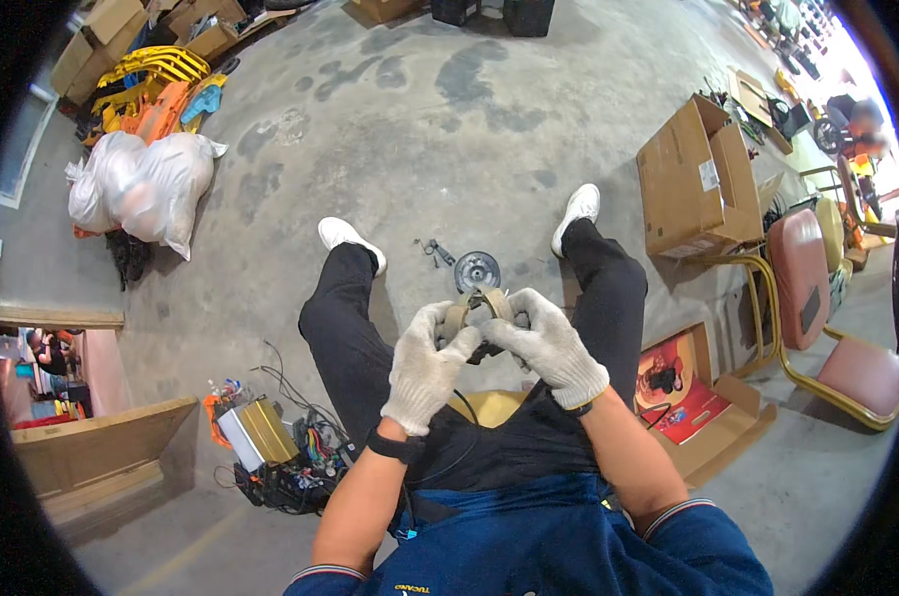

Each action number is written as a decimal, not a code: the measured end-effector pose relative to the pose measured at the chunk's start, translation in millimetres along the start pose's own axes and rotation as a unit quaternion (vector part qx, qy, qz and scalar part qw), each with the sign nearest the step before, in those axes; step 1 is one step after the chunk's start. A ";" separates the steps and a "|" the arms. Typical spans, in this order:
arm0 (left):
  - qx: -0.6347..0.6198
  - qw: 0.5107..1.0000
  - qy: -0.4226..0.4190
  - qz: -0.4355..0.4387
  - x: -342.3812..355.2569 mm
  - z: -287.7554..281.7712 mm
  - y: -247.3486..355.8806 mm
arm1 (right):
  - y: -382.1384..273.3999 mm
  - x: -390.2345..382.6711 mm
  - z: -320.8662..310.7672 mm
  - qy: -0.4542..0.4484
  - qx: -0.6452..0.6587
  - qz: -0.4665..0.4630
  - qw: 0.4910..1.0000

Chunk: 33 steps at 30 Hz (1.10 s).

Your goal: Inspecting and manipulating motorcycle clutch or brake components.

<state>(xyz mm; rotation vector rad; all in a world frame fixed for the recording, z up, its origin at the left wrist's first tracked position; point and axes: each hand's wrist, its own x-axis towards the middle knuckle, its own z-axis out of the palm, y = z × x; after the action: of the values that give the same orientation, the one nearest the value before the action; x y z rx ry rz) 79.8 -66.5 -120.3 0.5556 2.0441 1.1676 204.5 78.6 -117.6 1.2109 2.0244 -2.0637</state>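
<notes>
I sit with my legs apart over a grey concrete floor. Both hands wear white knit gloves and meet in front of me. My left hand [428,363] and my right hand [547,346] together grip a pair of curved tan brake-shoe pieces [477,304], holding them as a ring. A dark part under the ring is mostly hidden by my fingers. On the floor between my feet lies a round metal disc [476,269] with a few small metal bits [435,250] beside it.
An open cardboard box [696,184] and a pink chair with a gold frame [827,328] stand to my right. A flat box with red printed sheets [693,397] lies by my right knee. A tangle of wires and gold boxes [271,447] lies left. White sacks [147,184] sit far left.
</notes>
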 end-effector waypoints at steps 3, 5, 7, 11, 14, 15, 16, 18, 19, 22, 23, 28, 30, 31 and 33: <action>-0.033 0.999 0.014 -0.020 0.5 1.4 3.4 | 2.5 4.4 0.2 -0.004 0.000 0.007 1.000; -0.050 0.998 0.017 -0.033 2.4 1.4 3.3 | 5.6 5.5 0.2 -0.012 0.013 -0.011 1.000; -0.021 0.999 0.015 -0.032 4.8 0.3 1.3 | 7.7 6.3 0.1 -0.015 0.008 -0.014 1.000; -0.036 0.999 0.014 -0.009 7.4 4.2 -5.0 | 10.2 6.8 1.1 -0.015 -0.008 -0.010 1.000; -0.055 0.998 -0.002 -0.040 11.1 5.2 -10.0 | 12.8 7.7 2.9 -0.020 0.001 -0.010 1.000; -0.055 0.997 -0.016 -0.050 12.8 4.4 -11.6 | 13.8 7.9 3.5 -0.023 0.007 0.003 1.000; -0.054 0.996 -0.031 -0.061 13.9 4.0 -13.1 | 14.7 8.0 4.0 -0.028 0.022 -0.015 0.999; -0.085 0.994 -0.032 -0.058 14.6 5.7 -15.5 | 15.7 8.2 5.2 -0.029 0.009 0.001 1.000; -0.106 0.992 -0.037 -0.058 14.8 6.2 -16.7 | 15.7 8.5 5.8 -0.035 0.022 -0.015 0.999; -0.102 0.994 -0.025 -0.040 14.6 7.9 -21.5 | 14.6 9.4 7.1 -0.045 0.042 0.008 0.998; -0.103 0.993 -0.022 -0.045 15.5 8.0 -23.8 | 14.3 10.1 7.1 -0.048 0.039 0.020 0.998; -0.235 0.969 -0.070 -0.036 23.5 8.9 -41.2 | 19.4 21.8 9.8 -0.036 0.022 -0.007 0.999; -0.241 0.966 -0.077 -0.058 27.3 7.1 -48.6 | 23.7 28.6 9.6 -0.045 0.061 0.029 0.997; -0.229 0.968 -0.087 -0.059 29.8 6.3 -51.5 | 25.8 31.9 10.1 -0.048 0.057 0.020 0.997; -0.237 0.964 -0.107 -0.053 35.9 5.3 -55.9 | 29.0 40.0 10.8 -0.059 0.062 0.021 0.996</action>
<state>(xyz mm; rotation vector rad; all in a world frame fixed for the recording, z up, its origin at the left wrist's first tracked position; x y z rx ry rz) 59.1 -67.8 -183.6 0.3131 1.5205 1.4058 185.6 84.3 -164.2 1.1089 1.8299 -2.2131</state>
